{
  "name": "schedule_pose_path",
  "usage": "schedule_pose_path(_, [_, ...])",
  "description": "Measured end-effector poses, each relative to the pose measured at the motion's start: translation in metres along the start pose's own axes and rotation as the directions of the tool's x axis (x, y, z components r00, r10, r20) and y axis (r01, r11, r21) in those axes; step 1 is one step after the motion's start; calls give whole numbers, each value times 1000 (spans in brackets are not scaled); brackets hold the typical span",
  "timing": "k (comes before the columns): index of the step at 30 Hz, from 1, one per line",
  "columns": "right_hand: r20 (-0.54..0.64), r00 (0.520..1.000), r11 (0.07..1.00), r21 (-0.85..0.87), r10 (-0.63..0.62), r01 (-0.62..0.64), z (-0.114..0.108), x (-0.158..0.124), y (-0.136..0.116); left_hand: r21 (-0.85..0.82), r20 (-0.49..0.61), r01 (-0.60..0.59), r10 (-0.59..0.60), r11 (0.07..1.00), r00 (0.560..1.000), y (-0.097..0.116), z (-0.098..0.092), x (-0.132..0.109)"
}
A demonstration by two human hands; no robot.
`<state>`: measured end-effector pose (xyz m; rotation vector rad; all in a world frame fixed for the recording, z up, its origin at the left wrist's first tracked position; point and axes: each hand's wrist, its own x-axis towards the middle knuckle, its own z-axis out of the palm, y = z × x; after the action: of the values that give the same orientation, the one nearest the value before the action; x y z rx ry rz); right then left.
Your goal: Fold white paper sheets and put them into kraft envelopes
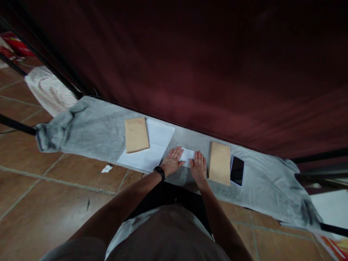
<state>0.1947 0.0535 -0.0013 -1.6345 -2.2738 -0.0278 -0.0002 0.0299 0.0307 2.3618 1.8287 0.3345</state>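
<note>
A small folded white paper (187, 156) lies on the grey cloth in front of me. My left hand (173, 162), with a black band at its wrist, rests flat on the paper's left end, fingers stretched out. On the right end, my right hand (199, 166) lies flat with its fingers extended. Left of my hands are larger white sheets (159, 139), creased across the middle. A stack of brown envelopes (136, 135) sits partly over them. To the right of my right hand lies another brown envelope stack (219, 163).
A dark-screened phone (237, 171) lies right of the right-hand stack. Grey cloth (100, 127) covers the narrow bench, with a dark red panel (190, 72) rising behind it. A white scrap (107, 169) is on the tiled floor. Striped cloth (50, 90) hangs at the left.
</note>
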Motion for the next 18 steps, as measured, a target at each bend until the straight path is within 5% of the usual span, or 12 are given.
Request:
schedule_pose_path(6, [-44, 999, 1000, -6, 1, -2, 8, -2, 0, 61, -33, 55, -53, 997, 998, -21, -17, -11])
schedule_pose_path(9, [-65, 998, 1000, -18, -2, 1, 10, -2, 0, 39, -187, 254, -242, 967, 952, -58, -43, -22])
schedule_pose_path(12, [-81, 997, 1000, -26, -5, 3, 11, -3, 1, -65, -348, 592, -574, 803, 741, -110, -68, -42])
schedule_pose_path(14, [-88, 996, 1000, -29, -2, 0, 11, -4, 1, -148, -345, 768, -760, 623, 550, -141, -78, -58])
schedule_pose_path(15, [-90, 996, 1000, -30, -3, 0, 11, -5, 1, -179, -289, 816, -822, 550, 491, -153, -81, -65])
schedule_pose_path(18, [-91, 996, 1000, -27, -10, 7, 11, -5, 1, -202, -220, 847, -866, 491, 449, -173, -81, -78])
